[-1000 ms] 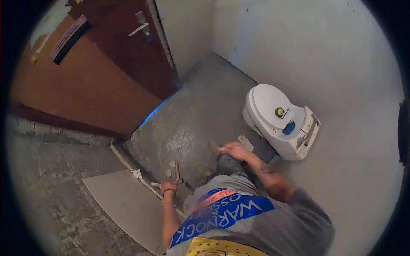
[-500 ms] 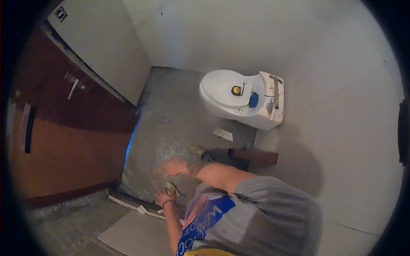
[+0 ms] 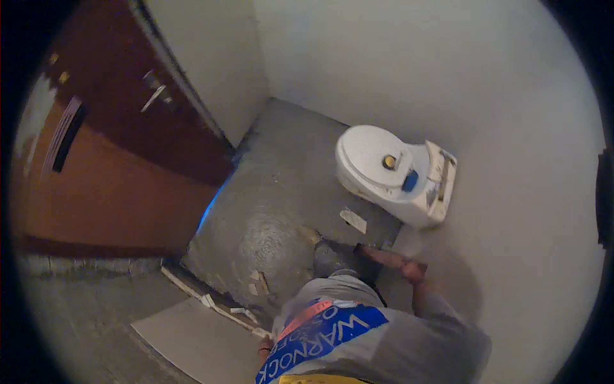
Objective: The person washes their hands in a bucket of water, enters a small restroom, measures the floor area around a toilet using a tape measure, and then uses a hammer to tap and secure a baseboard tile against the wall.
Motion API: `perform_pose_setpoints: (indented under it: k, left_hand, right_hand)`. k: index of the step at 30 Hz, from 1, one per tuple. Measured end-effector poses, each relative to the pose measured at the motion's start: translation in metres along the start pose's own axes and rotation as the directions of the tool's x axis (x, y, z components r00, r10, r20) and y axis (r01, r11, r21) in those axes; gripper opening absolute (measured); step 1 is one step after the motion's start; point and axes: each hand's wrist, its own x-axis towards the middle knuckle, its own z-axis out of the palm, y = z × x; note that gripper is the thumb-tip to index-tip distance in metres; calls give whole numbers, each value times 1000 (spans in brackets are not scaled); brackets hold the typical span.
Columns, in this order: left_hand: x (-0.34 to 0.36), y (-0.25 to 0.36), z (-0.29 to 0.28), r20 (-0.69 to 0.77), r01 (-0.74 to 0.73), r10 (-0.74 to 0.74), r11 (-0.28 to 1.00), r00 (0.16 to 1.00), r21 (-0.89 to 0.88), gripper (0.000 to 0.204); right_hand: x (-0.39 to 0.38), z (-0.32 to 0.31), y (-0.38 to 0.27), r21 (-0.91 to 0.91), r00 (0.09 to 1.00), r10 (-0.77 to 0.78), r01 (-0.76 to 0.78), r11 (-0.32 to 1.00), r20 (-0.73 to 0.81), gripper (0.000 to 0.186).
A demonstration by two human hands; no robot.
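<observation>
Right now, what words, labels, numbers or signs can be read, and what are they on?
Grey cloth shirt: pale capitals on its blue printed block, partly readable; I won't copy wording.
Orange shirt band: print too blurred to read.
Narrow pink-and-black strip on the brown door: too blurred.

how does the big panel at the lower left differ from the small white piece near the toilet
The panel is far larger than the white piece. The panel is a broad sheet, the white piece a short, narrow strip. The panel lies near the left hand, the white piece beside the toilet. Both look flat and pale.
</observation>
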Motion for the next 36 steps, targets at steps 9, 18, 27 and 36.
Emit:
perform_pose_setpoints:
  k: [9, 18, 27, 36]
  left_hand:
    - [47, 48, -33, -405, -193, -13, 864, 914, -465, 41]
    - [-17, 32, -9, -242, -153, -318, 279, 917, -948, 29]
    - [-37, 50, 83, -146, 150, -350, 692, 925, -706, 34]
    - [24, 2, 89, 6, 99, -219, 413, 976, -906, 33]
  right_hand:
    - [63, -34, -159, 621, 943, -284, 117, 775, 177, 32]
    - [66, -8, -129, 83, 892, -240, 225, 971, 383, 36]
    - [28, -41, -56, -48, 875, -73, 109, 993, 478, 30]
    - [161, -148, -139, -287, 973, 18, 51, 956, 230, 48]
